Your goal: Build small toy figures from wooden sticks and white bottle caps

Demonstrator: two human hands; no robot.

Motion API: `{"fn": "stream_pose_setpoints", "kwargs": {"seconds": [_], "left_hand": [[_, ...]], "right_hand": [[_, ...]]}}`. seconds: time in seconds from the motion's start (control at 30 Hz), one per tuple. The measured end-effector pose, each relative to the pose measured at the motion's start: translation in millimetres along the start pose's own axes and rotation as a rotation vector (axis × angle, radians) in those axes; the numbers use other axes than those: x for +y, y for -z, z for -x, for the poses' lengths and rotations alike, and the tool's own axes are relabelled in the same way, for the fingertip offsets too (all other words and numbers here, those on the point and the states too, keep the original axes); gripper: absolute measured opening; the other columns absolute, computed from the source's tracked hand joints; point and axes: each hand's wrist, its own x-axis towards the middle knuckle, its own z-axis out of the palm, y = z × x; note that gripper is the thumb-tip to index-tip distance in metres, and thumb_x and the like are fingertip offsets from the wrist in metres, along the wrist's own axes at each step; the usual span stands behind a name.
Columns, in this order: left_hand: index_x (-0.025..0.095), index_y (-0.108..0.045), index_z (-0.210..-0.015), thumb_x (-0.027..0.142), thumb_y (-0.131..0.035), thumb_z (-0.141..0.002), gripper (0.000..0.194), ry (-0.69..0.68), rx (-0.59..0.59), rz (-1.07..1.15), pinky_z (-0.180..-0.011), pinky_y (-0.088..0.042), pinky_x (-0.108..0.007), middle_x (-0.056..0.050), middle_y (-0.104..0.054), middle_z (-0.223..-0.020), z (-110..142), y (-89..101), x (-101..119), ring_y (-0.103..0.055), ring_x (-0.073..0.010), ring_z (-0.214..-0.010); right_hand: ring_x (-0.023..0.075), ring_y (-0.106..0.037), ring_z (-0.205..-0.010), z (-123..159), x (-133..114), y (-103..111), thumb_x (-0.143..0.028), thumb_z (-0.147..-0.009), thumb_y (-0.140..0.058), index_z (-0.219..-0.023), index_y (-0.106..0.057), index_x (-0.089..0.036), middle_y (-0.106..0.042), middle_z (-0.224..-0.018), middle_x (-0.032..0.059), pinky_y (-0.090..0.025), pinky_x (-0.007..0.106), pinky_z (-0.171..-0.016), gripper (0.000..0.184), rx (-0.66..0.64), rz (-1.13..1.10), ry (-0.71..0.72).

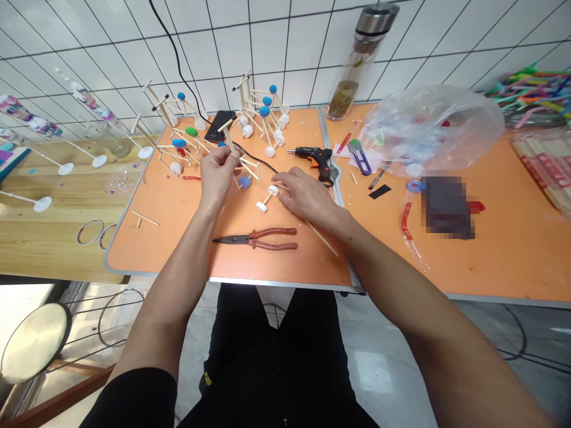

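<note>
My left hand (217,175) pinches a small frame of pale wooden sticks (229,138), holding it upright above the table. My right hand (307,196) is low over the tabletop, its fingers curled around a thin wooden stick (323,239) that runs out beneath the palm toward the front edge. Beside its fingertips lies a short stick axle with two white wheels (262,206). Long-nose pliers (256,238) with reddish-brown handles lie in front of both hands. Just behind the right hand is a black glue gun (314,159).
Several stick models (263,113) with white wheels and blue caps stand at the back. On the right are purple snips (360,157), a plastic bag (435,128) and a blurred dark object (448,205). A tall glass bottle (352,77) stands by the tiles. A black cord (181,65) trails down.
</note>
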Motion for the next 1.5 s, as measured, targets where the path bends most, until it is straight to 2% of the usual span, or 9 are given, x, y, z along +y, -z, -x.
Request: {"fn": "stream_pose_setpoints", "kwargs": {"seconds": [0.1,0.27,0.6,1.03,1.33,1.5], "left_hand": [[0.024,-0.080,-0.096,0.046,-0.085,-0.091,0.023,-0.001,-0.002,-0.008,-0.072,-0.063,-0.027,-0.004,-0.083,-0.093,0,-0.6,2,-0.077,-0.0183,-0.085],[0.023,-0.080,-0.093,0.044,-0.086,-0.091,0.022,0.002,-0.002,-0.017,-0.070,-0.062,-0.027,-0.004,-0.081,-0.089,1,-1.9,3,-0.076,-0.0182,-0.081],[0.022,-0.081,-0.097,0.044,-0.087,-0.092,0.022,0.000,-0.011,-0.001,-0.073,-0.063,-0.029,-0.005,-0.083,-0.094,0,-0.9,-2,-0.078,-0.0196,-0.084],[0.023,-0.082,-0.093,0.048,-0.089,-0.088,0.026,-0.007,-0.040,-0.001,-0.066,-0.061,-0.025,-0.004,-0.083,-0.089,0,0.9,0,-0.076,-0.0171,-0.080],[0.022,-0.081,-0.094,0.050,-0.089,-0.090,0.030,-0.034,-0.064,-0.016,-0.069,-0.062,-0.024,-0.004,-0.082,-0.090,-2,2.8,-4,-0.076,-0.0163,-0.081],[0.022,-0.081,-0.094,0.046,-0.089,-0.088,0.026,-0.042,-0.064,0.005,-0.067,-0.061,-0.023,-0.003,-0.082,-0.089,-6,3.5,-9,-0.075,-0.0154,-0.080]], "right_hand": [[0.0340,-0.068,-0.122,1,-4,2,-0.021,-0.106,-0.052,-0.154,-0.069,-0.027,-0.067,-0.141,0.0150,-0.049,0.040,-0.086,0.051,-0.033,-0.023,0.077],[0.0328,-0.068,-0.119,0,-2,-7,-0.026,-0.110,-0.051,-0.148,-0.074,-0.028,-0.069,-0.137,0.0137,-0.046,0.039,-0.083,0.045,-0.028,0.002,0.108],[0.0340,-0.068,-0.121,-3,-4,-10,-0.026,-0.111,-0.051,-0.143,-0.075,-0.026,-0.071,-0.139,0.0144,-0.048,0.041,-0.087,0.040,-0.018,0.051,0.060],[0.0361,-0.068,-0.126,-2,0,-11,-0.025,-0.111,-0.049,-0.145,-0.073,-0.027,-0.071,-0.138,0.0154,-0.050,0.042,-0.084,0.041,0.020,0.076,0.018],[0.0350,-0.067,-0.124,-2,0,-14,-0.025,-0.111,-0.050,-0.146,-0.073,-0.026,-0.070,-0.138,0.0150,-0.052,0.042,-0.086,0.042,0.041,0.081,0.021],[0.0343,-0.068,-0.123,-3,3,-18,-0.025,-0.111,-0.051,-0.146,-0.073,-0.025,-0.071,-0.137,0.0143,-0.051,0.041,-0.084,0.042,0.065,0.083,0.037]]}}
